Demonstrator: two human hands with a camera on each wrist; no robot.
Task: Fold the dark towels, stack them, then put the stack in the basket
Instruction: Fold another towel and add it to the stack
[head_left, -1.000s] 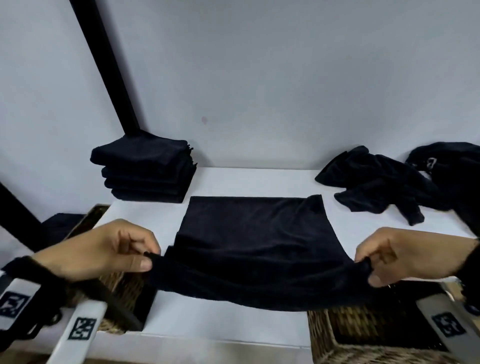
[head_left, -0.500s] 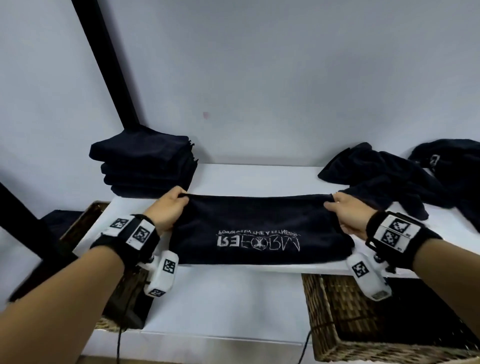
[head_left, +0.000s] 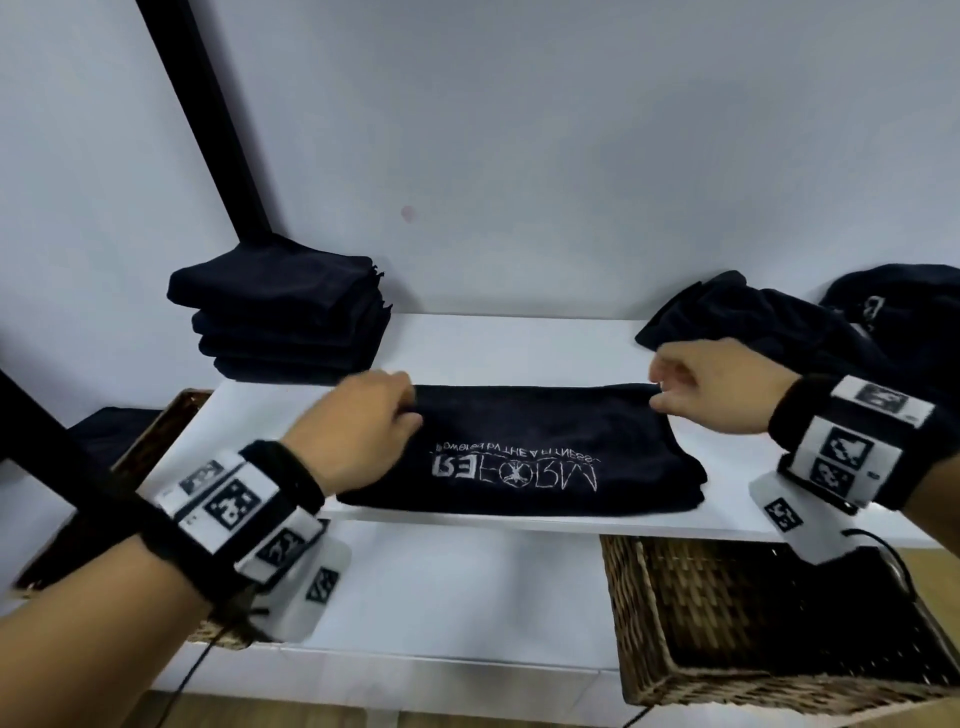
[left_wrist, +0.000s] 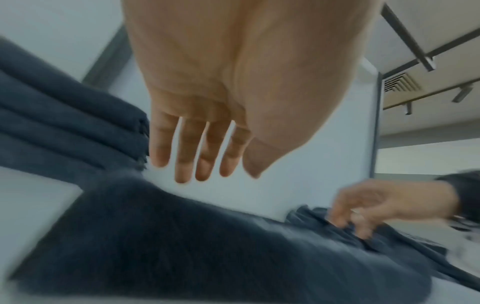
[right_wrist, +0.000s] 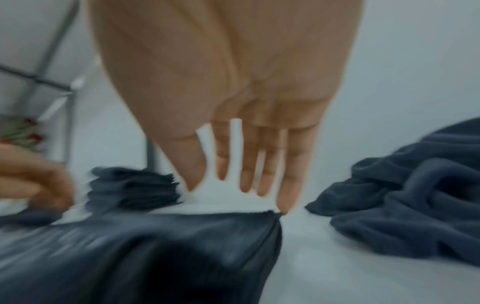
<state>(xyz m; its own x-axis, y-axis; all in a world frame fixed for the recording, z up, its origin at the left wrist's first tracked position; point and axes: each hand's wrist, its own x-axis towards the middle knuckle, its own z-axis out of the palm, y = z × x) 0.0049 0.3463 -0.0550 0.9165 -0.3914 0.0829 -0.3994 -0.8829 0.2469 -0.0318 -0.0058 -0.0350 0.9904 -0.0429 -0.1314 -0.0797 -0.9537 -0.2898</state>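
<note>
Head view shows the half-folded towel (head_left: 519, 452) lying across the table (head_left: 467, 587), long axis left to right. The left hand (head_left: 358, 431) and right hand (head_left: 722, 389), fingers loose and holding nothing, flank its far corners; the stack (head_left: 280, 312) sits beyond, far left.

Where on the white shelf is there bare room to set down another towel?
Bare shelf shows behind the half-folded towel, between the folded stack and the loose pile. A narrower strip lies between towel and stack. The right end is crowded by the pile and the right hand.
</note>
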